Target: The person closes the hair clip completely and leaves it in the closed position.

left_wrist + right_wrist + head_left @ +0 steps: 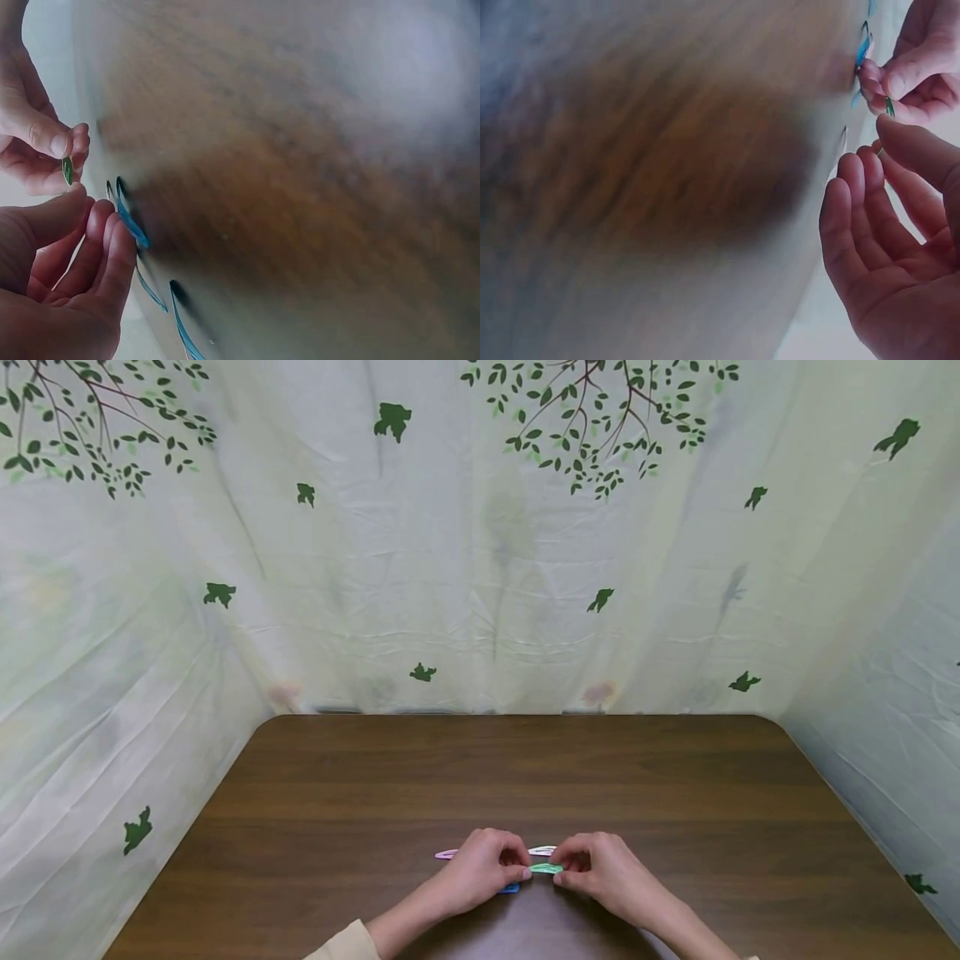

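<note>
A green snap hair clip (546,867) is held lengthwise between my two hands, above the table near its front edge. The thumb and fingers of my left hand (483,868) pinch one end. At the other end my right hand (606,872) pinches it between thumb and fingertips; the right wrist view shows the green hair clip (889,106) partly hidden by the fingers. Just behind lies a white hair clip (542,851). A pink hair clip (446,854) sticks out left of my left hand, and a blue one (510,888) lies partly under it.
In the left wrist view several clips lie on the wooden table (517,768), among them a blue clip (133,225) by the left fingertips and another blue clip (182,322) nearer the camera. A pale curtain (465,552) with printed leaves and birds hangs around the table.
</note>
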The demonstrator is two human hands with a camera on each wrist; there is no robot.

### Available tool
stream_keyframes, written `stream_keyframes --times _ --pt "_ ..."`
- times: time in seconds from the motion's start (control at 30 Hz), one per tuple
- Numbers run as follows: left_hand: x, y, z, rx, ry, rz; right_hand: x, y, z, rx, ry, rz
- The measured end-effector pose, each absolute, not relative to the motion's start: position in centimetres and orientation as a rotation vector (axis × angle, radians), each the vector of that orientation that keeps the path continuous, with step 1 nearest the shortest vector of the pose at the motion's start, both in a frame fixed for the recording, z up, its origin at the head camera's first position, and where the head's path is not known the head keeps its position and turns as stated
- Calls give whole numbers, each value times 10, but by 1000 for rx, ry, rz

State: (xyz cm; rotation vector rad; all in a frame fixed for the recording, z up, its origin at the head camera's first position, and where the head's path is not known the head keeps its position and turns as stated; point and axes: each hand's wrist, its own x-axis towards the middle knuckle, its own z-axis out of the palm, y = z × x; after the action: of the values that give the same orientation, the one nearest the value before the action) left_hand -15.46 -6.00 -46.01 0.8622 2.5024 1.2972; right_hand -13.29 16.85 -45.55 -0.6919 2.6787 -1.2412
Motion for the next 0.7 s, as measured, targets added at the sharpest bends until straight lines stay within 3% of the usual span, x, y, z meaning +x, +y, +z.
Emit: stream_keyframes --times 0.7 --pt "-152 -51 -461 899 2627 1177 -136 171 -461 -667 2624 -1247"
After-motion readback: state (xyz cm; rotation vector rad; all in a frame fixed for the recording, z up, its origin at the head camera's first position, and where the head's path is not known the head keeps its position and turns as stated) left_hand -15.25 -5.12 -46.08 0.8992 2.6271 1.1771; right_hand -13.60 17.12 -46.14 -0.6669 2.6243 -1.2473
